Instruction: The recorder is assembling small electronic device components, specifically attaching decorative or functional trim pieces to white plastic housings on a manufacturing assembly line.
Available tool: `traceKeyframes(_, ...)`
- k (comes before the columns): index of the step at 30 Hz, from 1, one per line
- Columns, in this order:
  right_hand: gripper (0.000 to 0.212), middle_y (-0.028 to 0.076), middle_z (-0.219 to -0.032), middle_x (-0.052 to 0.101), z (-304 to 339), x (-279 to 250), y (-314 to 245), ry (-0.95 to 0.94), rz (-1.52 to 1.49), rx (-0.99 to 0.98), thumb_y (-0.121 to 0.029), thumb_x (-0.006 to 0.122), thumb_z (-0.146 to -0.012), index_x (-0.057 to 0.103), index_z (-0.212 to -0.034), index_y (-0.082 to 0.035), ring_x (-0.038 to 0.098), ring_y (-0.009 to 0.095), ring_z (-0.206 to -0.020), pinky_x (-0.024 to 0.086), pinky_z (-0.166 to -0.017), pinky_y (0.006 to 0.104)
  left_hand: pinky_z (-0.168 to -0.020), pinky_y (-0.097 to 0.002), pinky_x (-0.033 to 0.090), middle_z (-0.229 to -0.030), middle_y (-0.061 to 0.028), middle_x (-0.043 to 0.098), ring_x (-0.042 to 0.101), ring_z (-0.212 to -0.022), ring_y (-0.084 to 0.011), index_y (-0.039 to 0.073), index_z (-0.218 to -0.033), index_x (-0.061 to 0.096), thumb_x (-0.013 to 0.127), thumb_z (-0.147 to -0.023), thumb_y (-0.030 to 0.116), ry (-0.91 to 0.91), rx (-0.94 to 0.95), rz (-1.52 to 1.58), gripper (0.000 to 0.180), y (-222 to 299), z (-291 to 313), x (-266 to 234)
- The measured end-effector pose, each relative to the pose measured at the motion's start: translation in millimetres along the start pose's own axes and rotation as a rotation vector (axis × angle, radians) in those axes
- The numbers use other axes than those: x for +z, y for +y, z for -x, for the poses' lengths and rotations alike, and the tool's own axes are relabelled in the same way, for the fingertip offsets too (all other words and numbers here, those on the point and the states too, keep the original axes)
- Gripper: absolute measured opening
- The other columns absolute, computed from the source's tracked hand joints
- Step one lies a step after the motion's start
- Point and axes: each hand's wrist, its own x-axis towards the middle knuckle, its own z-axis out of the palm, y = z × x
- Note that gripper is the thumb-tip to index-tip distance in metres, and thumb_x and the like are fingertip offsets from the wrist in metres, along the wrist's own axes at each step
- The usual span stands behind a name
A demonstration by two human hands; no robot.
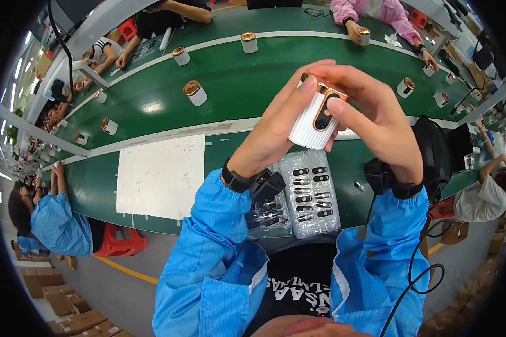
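Above the bench edge, both hands hold a white ribbed cylindrical device [305, 128] with a shiny copper-coloured top, tilted. A black oval panel [322, 119] with a small round copper button sits in a copper-edged strip on its side. My left hand [267, 132] grips the device from the left, its thumb near the top. My right hand [379, 115] wraps around the top and right side, its thumb pressing on the black panel. Below the hands lies a plastic-wrapped tray [315, 229] of small black oval parts. A second wrapped pack [256, 229] lies partly hidden by my left sleeve.
A white sheet [157, 180] is taped to the bench at left. Beyond a rail, a green conveyor belt [152, 106] carries several similar devices. A small dark part [358, 186] and a black bag [433, 151] lie at right. Across the belt, a pink-sleeved person [351, 31] holds a device.
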Motion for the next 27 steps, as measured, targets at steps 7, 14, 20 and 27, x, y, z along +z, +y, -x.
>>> traceKeyframes(7,0.037,0.011,-0.117,0.074,-2.3,-5.3,18.0,0.175,-0.090,-0.016,-0.018,0.072,-0.102,0.069,-0.132,0.003,0.067,0.014,-0.105,0.053,-0.097,0.0318,-0.070,-0.0299,0.061,-0.119,-0.0104,0.066,0.068,-0.091,-0.0141,0.003,-0.156,0.041,0.062,-0.108,0.034,0.080,0.235,-0.535,0.061,-3.7,-2.4,-3.3)
traceKeyframes(14,0.037,0.008,-0.119,0.073,-14.6,-10.4,20.8,0.101,0.022,0.091,-0.017,0.067,-0.106,0.066,-0.137,0.003,0.066,0.013,-0.107,0.053,-0.096,0.0312,-0.083,-0.0353,0.060,-0.114,-0.0119,0.069,0.067,-0.099,-0.0174,-0.003,-0.154,0.043,0.069,-0.103,0.028,0.055,0.371,-0.882,0.065,-11.2,-11.8,-29.1)
traceKeyframes(20,0.037,0.007,-0.118,0.073,-53.8,-10.6,65.4,0.019,0.211,0.052,-0.016,0.067,-0.105,0.065,-0.139,0.000,0.065,0.014,-0.106,0.054,-0.093,0.0305,-0.099,-0.0417,0.054,-0.131,-0.0203,0.061,0.065,-0.116,-0.0303,-0.003,-0.155,0.043,0.073,-0.100,0.031,0.147,0.227,-0.918,0.071,-14.8,-17.0,-69.7)
traceKeyframes(27,0.048,0.022,-0.132,0.061,-87.9,-25.7,246.3,0.031,0.803,0.059,-0.009,0.072,-0.094,0.061,-0.140,-0.005,0.065,0.043,-0.113,0.054,-0.096,0.0478,-0.114,-0.0465,0.044,-0.154,-0.0264,0.043,0.050,-0.137,-0.0443,-0.001,-0.151,0.049,0.077,-0.096,0.030,0.341,0.286,-1.323,0.070,-17.7,-20.0,-150.9)
